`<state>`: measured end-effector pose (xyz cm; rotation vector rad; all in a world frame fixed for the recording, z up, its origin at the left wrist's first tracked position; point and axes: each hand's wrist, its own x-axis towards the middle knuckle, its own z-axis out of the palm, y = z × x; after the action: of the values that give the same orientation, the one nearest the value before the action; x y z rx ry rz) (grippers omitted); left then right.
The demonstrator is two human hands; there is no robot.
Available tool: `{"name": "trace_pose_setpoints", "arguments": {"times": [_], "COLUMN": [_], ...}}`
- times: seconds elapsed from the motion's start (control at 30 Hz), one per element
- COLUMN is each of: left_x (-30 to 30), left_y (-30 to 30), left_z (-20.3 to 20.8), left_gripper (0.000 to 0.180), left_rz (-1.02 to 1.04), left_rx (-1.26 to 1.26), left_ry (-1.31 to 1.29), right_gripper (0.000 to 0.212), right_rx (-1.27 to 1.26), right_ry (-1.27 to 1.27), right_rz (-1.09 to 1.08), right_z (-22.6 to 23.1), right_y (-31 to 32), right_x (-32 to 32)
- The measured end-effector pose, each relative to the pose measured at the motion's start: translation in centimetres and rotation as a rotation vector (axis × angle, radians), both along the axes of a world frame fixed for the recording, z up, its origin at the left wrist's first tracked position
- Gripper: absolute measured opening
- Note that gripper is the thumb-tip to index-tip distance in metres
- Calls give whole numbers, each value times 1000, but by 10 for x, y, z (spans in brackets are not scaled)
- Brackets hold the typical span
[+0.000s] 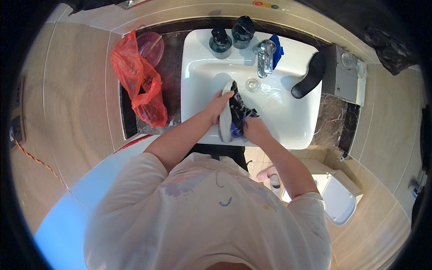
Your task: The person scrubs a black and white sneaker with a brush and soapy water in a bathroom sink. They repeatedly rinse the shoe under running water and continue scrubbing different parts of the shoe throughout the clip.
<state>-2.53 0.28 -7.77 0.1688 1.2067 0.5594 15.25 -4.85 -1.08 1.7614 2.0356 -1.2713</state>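
Observation:
A black shoe with purple patches and a thick white sole (227, 118) is tilted on its side over the near part of the white sink (292, 130). My left hand (218, 107) is closed around its sole side, with the thumb over the edge near the toe. At the shoe's other end, on its upper, my right hand (256, 129) is curled and slightly smeared by motion. What the right fingers hold, if anything, is hidden. A black curved flat piece shaped like an insole (312, 74) rests on the sink's right rim.
A chrome faucet (266, 58) stands behind the drain (252, 84), with a blue crumpled thing (277, 51) beside it. Two dark pump bottles (220, 43) are on the back rim. Left lie a red plastic bag (140, 81) and a pink basin (152, 47). A grey box (344, 74) stands right.

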Motion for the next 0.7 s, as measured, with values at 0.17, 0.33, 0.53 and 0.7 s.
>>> {"name": "trace_pose_setpoints", "arguments": {"times": [0.17,0.33,0.53,0.7], "left_x": [11,14,17,23], "left_y": [7,6,10,11], "left_z": [18,0,19,19], "left_gripper": [86,95,94,91], "left_rz": [18,-78,-70,-15], "left_rx": [-53,56,22,-48], "left_ry": [208,342,196,276], "right_gripper": [18,19,21,19], "right_rx": [41,-19,-95,175], "right_ry": [-178,-68,144,-139], "right_rz": [-47,-64,-112,-54], "right_z": [-22,-28,3,-39], "right_y": [20,6,-6,9], "right_x": [-9,2,23,4]}}
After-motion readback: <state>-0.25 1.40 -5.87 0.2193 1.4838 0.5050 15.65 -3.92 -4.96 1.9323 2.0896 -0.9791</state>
